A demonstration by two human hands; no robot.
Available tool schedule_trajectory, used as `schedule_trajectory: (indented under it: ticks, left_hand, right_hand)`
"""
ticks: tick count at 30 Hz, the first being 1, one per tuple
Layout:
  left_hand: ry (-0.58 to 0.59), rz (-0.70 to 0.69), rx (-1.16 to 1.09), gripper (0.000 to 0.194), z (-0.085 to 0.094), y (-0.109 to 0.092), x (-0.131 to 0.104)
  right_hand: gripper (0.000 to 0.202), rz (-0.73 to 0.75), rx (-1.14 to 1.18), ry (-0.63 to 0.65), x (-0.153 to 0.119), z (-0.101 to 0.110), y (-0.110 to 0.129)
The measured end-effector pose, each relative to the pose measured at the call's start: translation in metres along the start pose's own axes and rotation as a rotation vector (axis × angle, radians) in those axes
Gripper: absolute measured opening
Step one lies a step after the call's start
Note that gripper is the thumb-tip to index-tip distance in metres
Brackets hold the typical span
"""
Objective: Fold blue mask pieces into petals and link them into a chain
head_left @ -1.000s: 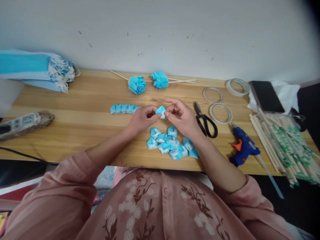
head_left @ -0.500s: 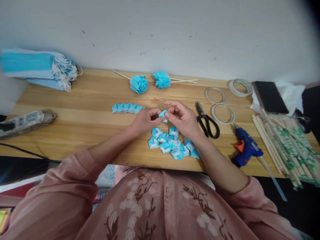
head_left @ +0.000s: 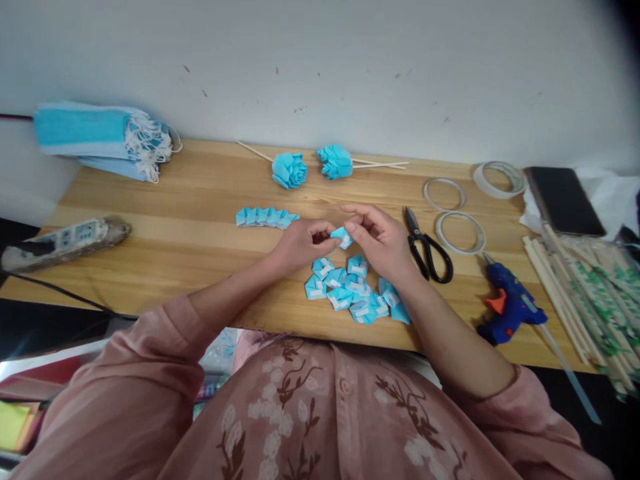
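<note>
Head view: L hand point(head_left: 303, 243) and R hand point(head_left: 383, 240) meet over the table point(head_left: 190, 200), each nearly closed in a thumb-and-finger pinch on one small blue folded piece point(head_left: 343, 237); R's other fingers are loosely curled. Piece sits betw. the fingertips, above the near pile, gripped from both sides, prob. so one hand steadies it while the other presses. Just below, toward the body, a loose pile of like pieces point(head_left: 357, 287) w/ white strips showing, some part hidden by R forearm; likely kept there for short reach. Left of the hands, a neat row of blue pieces point(head_left: 267, 217), set edge to edge, maybe to keep them apart from the pile. Further back, 2 blue flowers point(head_left: 290, 171) on thin sticks lie near the wall, presumably out of the way. To R: black-handled scissors point(head_left: 441, 267), 3 tape rolls point(head_left: 495, 191), blue glue gun point(head_left: 515, 308) lying on its side, nozzle pointing away from the body, prob. for safety. Far R: phone point(head_left: 565, 200) and bundled sticks point(head_left: 590, 307). Far L: stack of masks point(head_left: 83, 130), power strip point(head_left: 75, 237) at the edge, cord trailing off, seemingly clear of the work.
</note>
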State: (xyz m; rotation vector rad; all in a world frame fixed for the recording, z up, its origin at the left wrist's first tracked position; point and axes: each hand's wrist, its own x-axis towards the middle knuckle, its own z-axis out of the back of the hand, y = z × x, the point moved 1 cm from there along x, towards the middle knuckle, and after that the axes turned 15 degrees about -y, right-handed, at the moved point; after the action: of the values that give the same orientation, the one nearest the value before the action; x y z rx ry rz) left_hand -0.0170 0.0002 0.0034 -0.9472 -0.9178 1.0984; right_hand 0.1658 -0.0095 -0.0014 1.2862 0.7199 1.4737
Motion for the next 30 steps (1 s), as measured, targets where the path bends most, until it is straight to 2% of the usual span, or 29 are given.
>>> schedule_trajectory:
  ticks: [5,10,24,30]
  left_hand:
    - [-0.179,0.05,-0.087,0.021,0.005,0.006,0.005]
    - [-0.208,0.08,-0.151,0.021,0.006,0.005,0.005]
    - [-0.149,0.03,-0.179,0.02,0.004,0.009,0.004]
    - [-0.149,0.019,-0.155,0.018,0.004,0.009,0.004]
  right_hand:
    - [0.013,0.217,-0.176,-0.185,0.001,0.004,0.009]
    - [0.013,0.392,-0.321,-0.109,0.0,0.001,0.015]
    - [0.004,0.471,-0.356,-0.053,-0.002,-0.003,0.005]
    - [0.011,0.438,-0.355,-0.037,-0.003,-0.003,0.005]
